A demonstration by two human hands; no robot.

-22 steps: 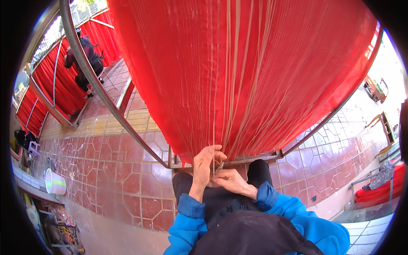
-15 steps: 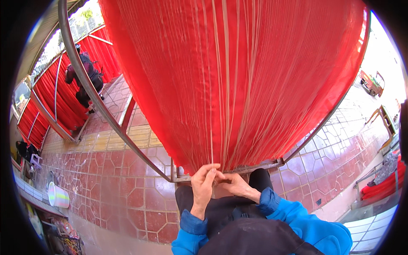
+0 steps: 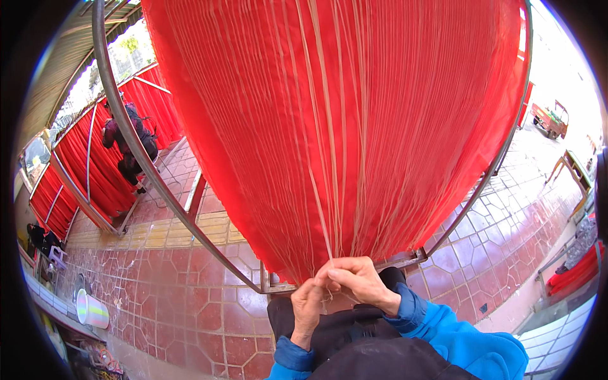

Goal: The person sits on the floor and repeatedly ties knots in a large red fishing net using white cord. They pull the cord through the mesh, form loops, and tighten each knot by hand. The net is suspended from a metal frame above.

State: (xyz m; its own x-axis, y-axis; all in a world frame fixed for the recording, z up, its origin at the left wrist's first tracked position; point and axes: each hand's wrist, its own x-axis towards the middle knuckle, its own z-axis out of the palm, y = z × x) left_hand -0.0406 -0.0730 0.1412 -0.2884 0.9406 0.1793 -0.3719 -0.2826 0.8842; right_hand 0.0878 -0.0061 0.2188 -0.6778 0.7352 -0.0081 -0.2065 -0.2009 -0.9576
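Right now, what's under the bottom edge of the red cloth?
Under the red cloth: both hands, left hand and right hand, pinching pale strips, plus a metal frame. What the strips tie to is covered by the fingers.

1. I see no packages, labels, signs or screens anywhere around me.
2. What fills my view carries no tag or printed panel that I can make out.
3. The far edges are too small and blurred for me to tell.
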